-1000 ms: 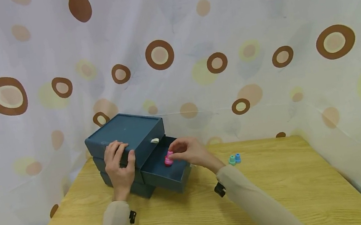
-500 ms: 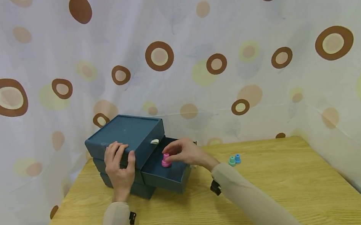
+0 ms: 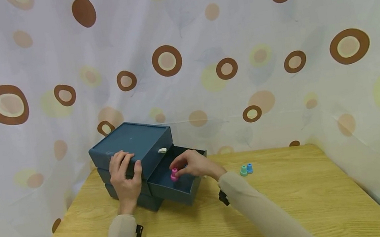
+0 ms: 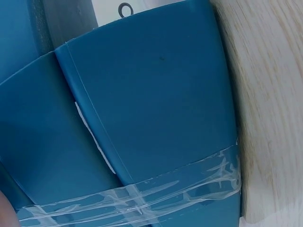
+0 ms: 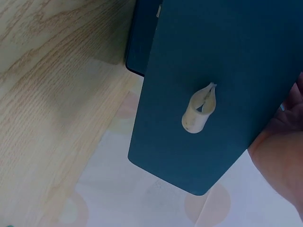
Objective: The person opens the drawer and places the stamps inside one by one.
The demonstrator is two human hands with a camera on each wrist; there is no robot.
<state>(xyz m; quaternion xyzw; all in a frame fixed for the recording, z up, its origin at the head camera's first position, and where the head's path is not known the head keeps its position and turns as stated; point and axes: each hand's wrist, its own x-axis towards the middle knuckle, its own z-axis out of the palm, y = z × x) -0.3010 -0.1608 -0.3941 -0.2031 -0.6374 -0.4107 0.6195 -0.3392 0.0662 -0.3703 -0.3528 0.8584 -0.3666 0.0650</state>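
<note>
In the head view, a dark blue stack of drawers (image 3: 131, 141) stands at the left of the table. Its middle drawer (image 3: 171, 193) is pulled out toward the right. My left hand (image 3: 124, 180) rests against the stack's near side, with fingertips over the top edge and the thumb by the front corner. Inside the drawer, my right hand (image 3: 196, 164) pinches a small pink flared, bell-shaped piece (image 3: 174, 175) between thumb and fingers, low over the drawer floor. The right wrist view shows the drawer's front panel (image 5: 189, 156) with a white loop pull (image 5: 199, 111); the pink piece is hidden there.
A small green bell-shaped piece (image 3: 243, 171) and a blue one (image 3: 249, 168) stand together on the wooden table (image 3: 282, 202), right of the drawer. Clear tape (image 4: 189, 184) wraps the stack's side. A spotted curtain (image 3: 191, 21) hangs behind.
My right hand has shifted slightly left and lower into the drawer with the pink piece. A red part seen under the pink at first no longer shows. My left hand keeps its place.
</note>
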